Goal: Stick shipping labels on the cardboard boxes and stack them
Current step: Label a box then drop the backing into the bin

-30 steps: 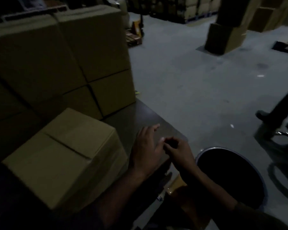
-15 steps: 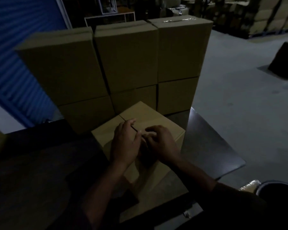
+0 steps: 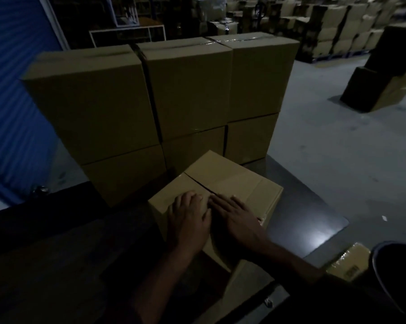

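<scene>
A small cardboard box (image 3: 232,178) sits on the dark table (image 3: 309,206) in front of me, its top seam running diagonally. My left hand (image 3: 188,220) lies flat on the near part of the box top, fingers straight. My right hand (image 3: 234,218) lies flat beside it, fingers stretched toward the left hand's fingertips. Any label under my hands is hidden in the dim light. Behind the box stands a stacked wall of larger cardboard boxes (image 3: 188,90), two rows high.
A blue roller shutter (image 3: 12,90) fills the left. A dark round bin (image 3: 398,277) stands at the lower right, with a tan packet (image 3: 351,263) beside it. More box stacks (image 3: 337,26) fill the back, and one pile (image 3: 384,85) stands on the grey floor.
My view swung left from the bin to the box. Both hands moved from the table edge onto the box top, and their fingers have now flattened out on it.
</scene>
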`<state>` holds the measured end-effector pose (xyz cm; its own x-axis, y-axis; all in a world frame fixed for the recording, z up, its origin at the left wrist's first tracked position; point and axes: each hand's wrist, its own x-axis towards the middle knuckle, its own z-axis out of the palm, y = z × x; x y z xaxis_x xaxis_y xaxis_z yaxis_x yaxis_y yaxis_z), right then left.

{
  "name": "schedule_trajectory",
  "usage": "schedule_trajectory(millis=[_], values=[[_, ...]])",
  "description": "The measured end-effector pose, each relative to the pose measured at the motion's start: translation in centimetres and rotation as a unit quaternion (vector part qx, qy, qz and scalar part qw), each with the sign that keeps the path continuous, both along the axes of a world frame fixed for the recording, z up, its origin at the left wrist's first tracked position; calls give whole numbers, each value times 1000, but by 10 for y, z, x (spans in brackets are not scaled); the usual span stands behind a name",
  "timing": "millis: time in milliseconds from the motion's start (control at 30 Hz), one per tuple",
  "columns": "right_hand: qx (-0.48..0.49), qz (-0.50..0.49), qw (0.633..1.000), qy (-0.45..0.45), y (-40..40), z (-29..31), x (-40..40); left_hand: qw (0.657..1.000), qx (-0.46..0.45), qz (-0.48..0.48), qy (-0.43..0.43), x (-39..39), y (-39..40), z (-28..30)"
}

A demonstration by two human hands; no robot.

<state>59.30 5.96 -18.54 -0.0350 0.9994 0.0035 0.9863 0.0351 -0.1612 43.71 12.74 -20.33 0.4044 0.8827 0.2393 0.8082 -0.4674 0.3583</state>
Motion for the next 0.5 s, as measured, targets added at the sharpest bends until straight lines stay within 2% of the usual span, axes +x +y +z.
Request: schedule_trajectory(millis=[100,133,233,300,333,400,500], values=[[15,-76,997,-12,-7,7,8,1000,2,-8,-11,2,1,-1],[12,-73,997,-14,-8,9,9,1000,9,-9,-13,2,2,-1],[11,-41,998,53,-19,11,4,999,25,-23,-13,0,12,0],[87,-105,986,92,-34,6,4,1000,14,-16,-17,-4,27,2],[155,-164,969,101,-42,2,5,1000,8,-2,-28,-9,37,0],[242,-304,909,152,-60,-7,0,997,-24,39,-68,-23,58,-4],[266,-371,826,330,-74,-17,-21,980,-148,48,-123,-43,80,1]])
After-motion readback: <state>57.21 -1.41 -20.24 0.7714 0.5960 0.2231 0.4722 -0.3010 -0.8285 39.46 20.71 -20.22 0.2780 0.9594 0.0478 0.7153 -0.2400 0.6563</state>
